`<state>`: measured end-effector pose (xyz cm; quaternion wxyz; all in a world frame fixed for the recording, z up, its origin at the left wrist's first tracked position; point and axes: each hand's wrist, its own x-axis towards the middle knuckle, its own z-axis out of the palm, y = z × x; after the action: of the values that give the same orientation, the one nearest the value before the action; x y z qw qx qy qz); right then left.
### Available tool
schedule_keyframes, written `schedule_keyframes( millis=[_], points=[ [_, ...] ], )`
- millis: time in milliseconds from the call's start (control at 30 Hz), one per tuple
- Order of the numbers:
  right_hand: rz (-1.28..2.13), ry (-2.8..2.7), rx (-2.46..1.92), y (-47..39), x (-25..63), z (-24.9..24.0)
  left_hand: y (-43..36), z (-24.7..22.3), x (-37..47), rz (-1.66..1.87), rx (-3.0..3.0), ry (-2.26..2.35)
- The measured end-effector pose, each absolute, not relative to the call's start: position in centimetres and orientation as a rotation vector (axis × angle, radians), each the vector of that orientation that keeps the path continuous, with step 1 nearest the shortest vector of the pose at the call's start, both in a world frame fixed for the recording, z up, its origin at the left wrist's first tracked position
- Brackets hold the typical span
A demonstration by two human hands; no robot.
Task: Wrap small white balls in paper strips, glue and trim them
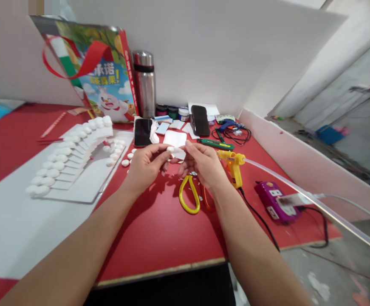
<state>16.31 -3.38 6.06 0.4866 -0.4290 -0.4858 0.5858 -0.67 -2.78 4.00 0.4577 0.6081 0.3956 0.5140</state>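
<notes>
Near the middle of the red table, my left hand (148, 165) pinches a small white piece (171, 149) between thumb and forefinger. My right hand (204, 161) holds the right side of a small white paper piece (179, 154), which touches or nearly touches the left hand's piece. Just beneath my right hand lie scissors with a yellow handle loop (189, 194). To the right of that hand is a yellow glue gun (234, 165) with a long clear stick in its back. On the left, a curved white stepped model (73, 157) carries rows of white rounded pieces on a board.
Loose white rounded pieces (125, 162) lie left of my hands. Behind stand a steel flask (145, 85), a printed bag (108, 80), paint jars (172, 112) and phones (143, 132). A green cutter (216, 144) and purple power block (275, 202) are to the right.
</notes>
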Motion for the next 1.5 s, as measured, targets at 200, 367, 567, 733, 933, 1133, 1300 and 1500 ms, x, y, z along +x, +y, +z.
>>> schedule_keyframes(
  millis=[200, 367, 567, 733, 933, 1133, 1300, 1500],
  points=[
    [0.989, -1.63, -1.085, -3.5, 16.4, 5.4, -2.3, 4.1, -0.7, 1.256, 1.165, 0.93],
    [0.583, -1.838, -1.118, -3.0, 16.7, 4.5, -2.1, 4.6, -0.8, 1.125, 0.931, 0.921],
    [0.52, -1.87, -1.091, -2.6, 17.3, 4.9, -2.0, 4.9, -1.1, 0.988, 0.78, 0.889],
    [0.649, -1.846, -1.166, -2.7, 17.4, 4.6, -1.9, 5.1, -1.4, 0.882, 0.616, 0.859],
    [0.839, -1.771, -1.112, -3.1, 17.5, 5.3, -1.7, 5.1, -1.6, 0.83, 0.522, 0.857],
    [1.048, -1.492, -1.195, -2.9, 17.1, 5.7, -1.6, 4.6, -1.6, 0.873, 0.657, 0.873],
    [1.088, -1.553, -1.369, -3.0, 16.9, 5.7, -1.8, 4.5, -1.5, 0.913, 0.774, 0.894],
    [1.084, -1.562, -1.263, -2.8, 17.4, 5.4, -2.2, 4.2, -1.4, 1.011, 1.221, 0.886]
  ],
)
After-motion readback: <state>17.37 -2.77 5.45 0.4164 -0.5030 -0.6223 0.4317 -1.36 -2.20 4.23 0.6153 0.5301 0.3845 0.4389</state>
